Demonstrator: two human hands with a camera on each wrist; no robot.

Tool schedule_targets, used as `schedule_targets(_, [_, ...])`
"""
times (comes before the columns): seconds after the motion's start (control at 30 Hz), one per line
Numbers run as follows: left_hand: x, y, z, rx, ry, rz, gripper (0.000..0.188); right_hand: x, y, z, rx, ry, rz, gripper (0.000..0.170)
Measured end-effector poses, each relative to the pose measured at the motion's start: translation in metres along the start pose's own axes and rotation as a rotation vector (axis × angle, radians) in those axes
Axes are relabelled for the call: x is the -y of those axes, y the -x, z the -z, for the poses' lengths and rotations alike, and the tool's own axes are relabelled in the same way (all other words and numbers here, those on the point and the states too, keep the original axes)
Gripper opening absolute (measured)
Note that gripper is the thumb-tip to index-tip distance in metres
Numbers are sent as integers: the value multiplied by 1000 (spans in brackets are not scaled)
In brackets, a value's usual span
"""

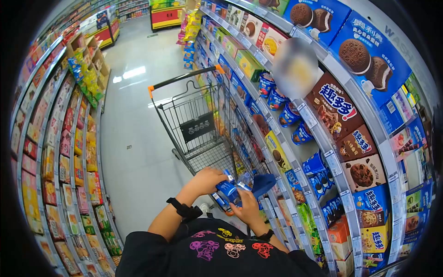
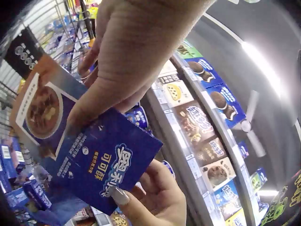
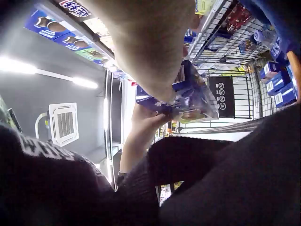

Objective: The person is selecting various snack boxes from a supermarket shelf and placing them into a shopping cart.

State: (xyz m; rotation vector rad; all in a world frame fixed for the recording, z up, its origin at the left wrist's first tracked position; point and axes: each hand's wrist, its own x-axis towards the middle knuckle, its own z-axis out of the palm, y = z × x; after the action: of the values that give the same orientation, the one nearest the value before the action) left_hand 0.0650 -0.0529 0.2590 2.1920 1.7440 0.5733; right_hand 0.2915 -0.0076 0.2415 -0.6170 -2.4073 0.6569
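Observation:
Both hands hold a blue snack box (image 1: pixel 227 188) in front of the chest, over the near end of the shopping cart. In the left wrist view the box (image 2: pixel 101 162) shows white lettering on its blue face and a bowl of brown pieces on another side. My left hand (image 1: pixel 208 179) grips it from above, its thumb along the printed side. My right hand (image 1: pixel 248 207) pinches the lower edge, the thumb (image 2: pixel 123 200) lying flat on the blue face. Much of the box (image 3: pixel 188 89) is hidden behind the forearm in the right wrist view.
The wire shopping cart (image 1: pixel 198 124) stands ahead beside the right shelf and carries several blue packs (image 3: pixel 277 87). Cookie boxes (image 1: pixel 362 221) and blue tubs (image 1: pixel 289 114) line that shelf. Another snack shelf (image 1: pixel 60 161) runs along the left, with the tiled aisle floor (image 1: pixel 138 138) between.

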Motion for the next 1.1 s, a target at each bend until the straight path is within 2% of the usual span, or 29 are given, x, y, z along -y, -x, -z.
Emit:
schedule_targets(0.13, [20,-2,-24,23,61,85,40,-8,-1,-23,-16,-12,-77,53])
schedule_targets(0.27, [36,-13,-62,-12,133,54,40,-29,3,-23,40,12,-145,52])
schedule_targets(0.4, [32,-30,-75,-11,247,63,38,-45,8,-16,78,13,-227,52])
schedule_targets(0.53, [43,-47,-95,71,319,112,47,-61,7,-14,68,-4,-283,52])
schedule_targets(0.67, [54,-62,-110,29,313,161,53,-80,-4,-21,56,-15,-331,51])
schedule_targets(0.77, [55,-74,-116,-75,353,284,58,-97,-21,-25,10,12,-281,50])
schedule_targets(0.8, [57,-77,-115,-66,413,314,67,-105,-27,-27,-9,1,-257,49])
schedule_targets(0.9, [66,-78,-151,-243,501,442,73,-129,-43,-39,-13,-17,-277,47])
schedule_targets(0.93, [70,-77,-161,-197,452,473,77,-138,-48,-44,-3,-31,-272,48])
schedule_targets(1.03, [66,-85,-173,-213,795,709,77,-161,-62,-64,28,-68,-319,46])
schedule_targets(1.1, [71,-83,-194,-215,838,743,81,-178,-63,-83,63,-45,-321,46])
